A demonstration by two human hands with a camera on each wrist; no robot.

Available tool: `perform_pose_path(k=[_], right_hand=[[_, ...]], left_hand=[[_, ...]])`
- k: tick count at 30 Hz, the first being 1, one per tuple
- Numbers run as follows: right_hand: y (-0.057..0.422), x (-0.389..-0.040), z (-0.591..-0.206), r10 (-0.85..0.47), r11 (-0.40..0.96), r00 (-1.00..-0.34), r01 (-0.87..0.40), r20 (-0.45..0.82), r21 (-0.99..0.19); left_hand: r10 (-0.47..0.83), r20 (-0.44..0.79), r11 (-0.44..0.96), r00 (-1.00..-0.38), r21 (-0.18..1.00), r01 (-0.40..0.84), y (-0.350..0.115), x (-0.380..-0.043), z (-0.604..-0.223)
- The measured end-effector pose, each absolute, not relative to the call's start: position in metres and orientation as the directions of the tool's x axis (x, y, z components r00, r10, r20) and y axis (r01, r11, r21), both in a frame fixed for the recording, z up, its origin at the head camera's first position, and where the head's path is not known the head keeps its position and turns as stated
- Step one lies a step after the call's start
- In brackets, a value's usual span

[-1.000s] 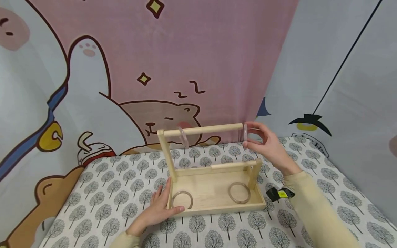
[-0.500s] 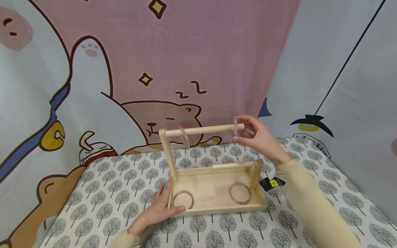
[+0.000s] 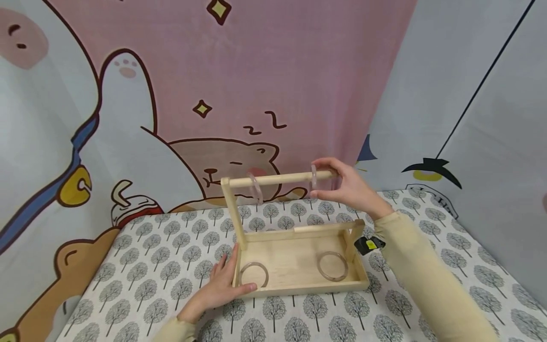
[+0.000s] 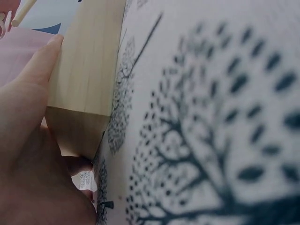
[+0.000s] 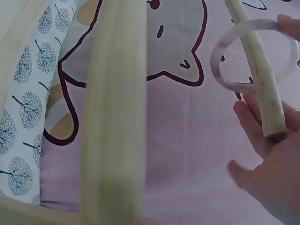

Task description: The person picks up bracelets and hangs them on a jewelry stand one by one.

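A pale wooden bangle stand (image 3: 295,266) has a tray base, a long upper rod (image 3: 282,179) and a shorter lower rod (image 3: 320,228). My left hand (image 3: 218,287) holds its front left corner, thumb over the front rim, fingers along the left side. My right hand (image 3: 350,187) pinches a translucent pinkish bangle (image 3: 314,176) near the upper rod's free end. In the right wrist view that bangle (image 5: 217,61) encircles the rod (image 5: 265,89). A second bangle (image 3: 256,189) hangs farther left on the upper rod. Two more bangles (image 3: 267,275) (image 3: 332,279) are in the tray.
Under the stand lies a white cloth with tree prints (image 3: 171,266). A curtain with cartoon animals (image 3: 299,85) hangs behind it. A black and yellow device (image 3: 369,244) sits at my right wrist, close to the stand's right post.
My right hand has moved left, carrying the bangle from just off the rod's free end to around the rod. The left hand keeps its place at the corner.
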State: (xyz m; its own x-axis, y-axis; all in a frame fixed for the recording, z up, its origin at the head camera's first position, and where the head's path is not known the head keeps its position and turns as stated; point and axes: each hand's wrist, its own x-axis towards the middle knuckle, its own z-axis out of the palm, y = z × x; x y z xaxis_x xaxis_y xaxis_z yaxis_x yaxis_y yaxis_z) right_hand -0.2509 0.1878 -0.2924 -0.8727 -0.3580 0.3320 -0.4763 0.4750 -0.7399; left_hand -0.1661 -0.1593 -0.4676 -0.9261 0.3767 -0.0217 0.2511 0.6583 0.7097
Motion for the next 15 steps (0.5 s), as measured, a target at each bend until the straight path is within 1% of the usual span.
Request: perform_pose_path(k=[4, 10, 15], right_hand=[[0.186, -0.251, -0.289, -0.369, 0.501, -0.859, -0.506, 0.355, -0.702], [0.179, -0.254, -0.281, -0.426, 0.536, -0.779, -0.626, 0.460, -0.566], [0.168, -0.255, -0.275, -0.475, 0.562, -0.718, -0.693, 0.509, -0.452]], left_hand=[[0.376, -0.027, 0.657, -0.926, 0.712, 0.247, -0.159, -0.166, -0.466], [0.380, -0.043, 0.645, -0.924, 0.729, 0.231, -0.159, -0.167, -0.465], [0.383, -0.049, 0.636, -0.922, 0.738, 0.225, -0.158, -0.166, -0.464]])
